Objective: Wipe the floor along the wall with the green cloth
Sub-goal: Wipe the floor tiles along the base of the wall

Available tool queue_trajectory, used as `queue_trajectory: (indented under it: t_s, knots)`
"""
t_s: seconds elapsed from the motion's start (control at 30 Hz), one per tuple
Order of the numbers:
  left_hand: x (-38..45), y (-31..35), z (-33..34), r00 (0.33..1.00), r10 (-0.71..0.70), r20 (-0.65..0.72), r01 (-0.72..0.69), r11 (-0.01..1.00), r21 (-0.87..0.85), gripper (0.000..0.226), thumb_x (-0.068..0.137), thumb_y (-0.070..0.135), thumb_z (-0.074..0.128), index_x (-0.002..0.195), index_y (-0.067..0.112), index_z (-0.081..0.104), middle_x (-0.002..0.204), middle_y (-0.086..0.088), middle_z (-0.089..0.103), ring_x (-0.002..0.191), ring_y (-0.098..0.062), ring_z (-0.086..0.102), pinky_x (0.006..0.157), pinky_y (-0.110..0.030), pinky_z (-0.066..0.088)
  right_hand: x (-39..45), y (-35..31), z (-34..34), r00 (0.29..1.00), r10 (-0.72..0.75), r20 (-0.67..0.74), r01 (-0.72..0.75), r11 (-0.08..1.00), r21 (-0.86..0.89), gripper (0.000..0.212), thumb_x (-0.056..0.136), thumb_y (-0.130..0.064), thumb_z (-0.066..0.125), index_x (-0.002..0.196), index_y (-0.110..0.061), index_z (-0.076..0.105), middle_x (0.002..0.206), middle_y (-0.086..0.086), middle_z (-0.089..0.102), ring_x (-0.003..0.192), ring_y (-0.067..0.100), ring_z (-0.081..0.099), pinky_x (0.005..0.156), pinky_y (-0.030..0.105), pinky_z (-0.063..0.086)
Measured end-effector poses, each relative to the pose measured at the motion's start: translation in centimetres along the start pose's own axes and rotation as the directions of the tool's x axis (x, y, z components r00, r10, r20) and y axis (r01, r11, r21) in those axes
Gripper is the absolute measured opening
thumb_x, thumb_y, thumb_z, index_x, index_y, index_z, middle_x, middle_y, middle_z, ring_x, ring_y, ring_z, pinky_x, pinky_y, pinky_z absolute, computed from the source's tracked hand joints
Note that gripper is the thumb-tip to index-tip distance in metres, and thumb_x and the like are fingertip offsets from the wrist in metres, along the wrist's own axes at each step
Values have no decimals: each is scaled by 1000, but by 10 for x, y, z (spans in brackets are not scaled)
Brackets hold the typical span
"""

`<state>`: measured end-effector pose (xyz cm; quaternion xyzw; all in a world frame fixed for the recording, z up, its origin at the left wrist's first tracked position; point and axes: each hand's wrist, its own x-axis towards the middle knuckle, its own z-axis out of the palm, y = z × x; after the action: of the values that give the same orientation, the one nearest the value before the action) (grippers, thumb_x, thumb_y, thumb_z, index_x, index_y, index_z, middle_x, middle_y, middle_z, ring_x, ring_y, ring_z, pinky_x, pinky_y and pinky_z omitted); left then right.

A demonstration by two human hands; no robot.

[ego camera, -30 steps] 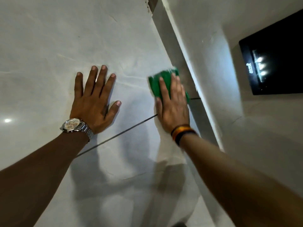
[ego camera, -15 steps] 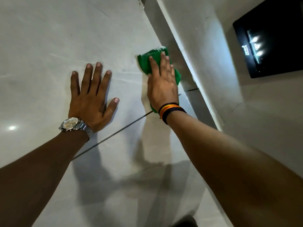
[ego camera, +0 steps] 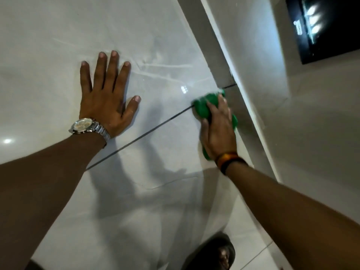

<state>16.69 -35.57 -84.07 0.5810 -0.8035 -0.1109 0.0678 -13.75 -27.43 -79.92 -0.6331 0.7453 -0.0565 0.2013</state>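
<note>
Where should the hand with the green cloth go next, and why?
Probably a short slide onward along the wall, cloth kept pressed flat. The right hand holds the green cloth down on the floor beside the grey skirting strip, across the dark tile joint. The left hand is planted flat on the tile as a prop.

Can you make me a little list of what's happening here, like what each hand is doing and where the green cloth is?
left hand: flat on the floor, fingers spread, empty
right hand: pressing the green cloth down
green cloth: on the floor, under the right hand, beside the wall
floor: shiny white tiles
wall: right of the cloth
wristwatch: on left wrist
</note>
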Motion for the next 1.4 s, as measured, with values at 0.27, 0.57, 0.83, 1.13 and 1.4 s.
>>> queue_trajectory:
  t_s: [0.27, 0.57, 0.83, 1.13, 1.4]
  knots:
    - [-1, 1, 1, 999, 1, -33, -1, 1000, -11, 80, 108, 55, 33, 174, 14, 17, 183, -18, 8, 170, -42, 5, 133, -69, 0, -15, -20, 14, 997, -77, 9, 77, 997, -28, 54, 104, -26, 45, 156, -19, 34, 170, 13, 18, 158, 30, 13, 129, 50, 16]
    - [0, 3, -1, 1000, -1, -4, 1, 1000, -14, 82, 107, 58, 32, 175, 15, 16, 183, -18, 7, 170, -42, 4, 133, -71, 1, -99, 59, -19, 979, 162, 121, -162, 987, -9, 52, 100, -19, 52, 150, -24, 37, 170, 8, 16, 157, 32, 17, 120, 61, 31]
    - [0, 3, 1, 1000, -2, -17, 2, 1000, 0, 81, 108, 56, 32, 175, 14, 16, 183, -18, 9, 170, -42, 6, 134, -68, 1, 97, -72, 7, 998, 14, -60, -13, 1000, 16, 50, 101, -14, 44, 151, -16, 42, 170, 13, 19, 158, 29, 15, 130, 42, 7]
    - [-1, 2, 1, 1000, -6, -5, 6, 1000, -16, 84, 106, 57, 36, 174, 13, 18, 183, -18, 8, 170, -41, 5, 133, -71, 4, -36, 2, -4, 991, 130, -13, -130, 992, 4, 47, 100, -13, 52, 146, -13, 44, 168, 14, 23, 156, 30, 19, 123, 58, 27]
    - [0, 1, 3, 1000, 2, -16, -3, 1000, -5, 83, 107, 59, 34, 174, 13, 19, 183, -20, 10, 169, -43, 6, 133, -71, 3, 109, -81, 9, 997, 24, -78, -27, 999, -32, 55, 95, -1, 47, 148, -15, 45, 167, 16, 25, 155, 33, 23, 129, 46, 15]
